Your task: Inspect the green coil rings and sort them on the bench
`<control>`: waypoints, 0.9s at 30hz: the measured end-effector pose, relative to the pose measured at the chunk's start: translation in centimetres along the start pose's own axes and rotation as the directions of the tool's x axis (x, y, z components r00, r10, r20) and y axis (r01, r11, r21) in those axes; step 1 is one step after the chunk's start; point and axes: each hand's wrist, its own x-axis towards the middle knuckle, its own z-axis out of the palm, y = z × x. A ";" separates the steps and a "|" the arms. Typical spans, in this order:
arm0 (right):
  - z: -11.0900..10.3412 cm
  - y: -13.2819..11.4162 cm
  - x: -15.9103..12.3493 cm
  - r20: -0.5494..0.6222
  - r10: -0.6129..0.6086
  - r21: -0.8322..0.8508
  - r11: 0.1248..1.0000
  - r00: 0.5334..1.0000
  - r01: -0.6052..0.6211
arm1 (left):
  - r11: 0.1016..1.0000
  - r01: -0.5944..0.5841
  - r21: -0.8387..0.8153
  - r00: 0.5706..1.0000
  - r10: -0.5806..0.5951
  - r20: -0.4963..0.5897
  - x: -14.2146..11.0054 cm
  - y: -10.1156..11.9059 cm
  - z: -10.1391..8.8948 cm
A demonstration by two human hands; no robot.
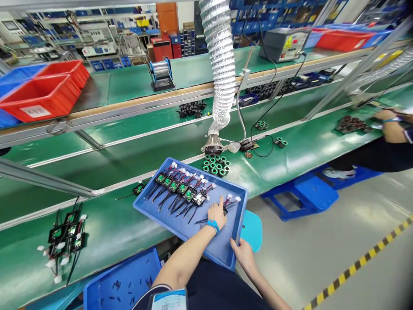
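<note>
A shallow blue tray [226,252] hangs over the front edge of the green bench. A row of several small green circuit boards with black and red wires [180,187] lies across it. My left hand [217,214], with a blue wristband, rests on the tray, its fingers pinched on one more wired board [229,201] near the tray's right side. My right hand [242,254] grips the tray's near right corner, fingers curled over the rim.
More wired boards [64,237] lie on the bench at left, and one [138,189] beside the tray. Green ring coils [216,165] sit under a silver fume duct [219,64]. A blue bin [122,280] stands below. A co-worker's arm [392,127] works at far right.
</note>
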 end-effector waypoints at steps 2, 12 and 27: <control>0.0 0.2 0.1 0.004 0.010 -0.006 1.000 1.000 -0.010 | 0.999 -0.021 0.044 0.999 0.022 -0.035 1.0 -0.5 0.3; -0.2 0.6 0.7 0.001 0.044 -0.083 0.996 0.999 -0.044 | 0.985 -0.010 0.173 0.976 0.047 -0.214 3.4 -3.4 0.1; -1.0 0.8 2.8 0.087 0.266 -0.356 0.908 0.960 -0.219 | 0.871 0.452 -0.190 0.714 -0.482 -0.508 -0.4 -36.2 -21.3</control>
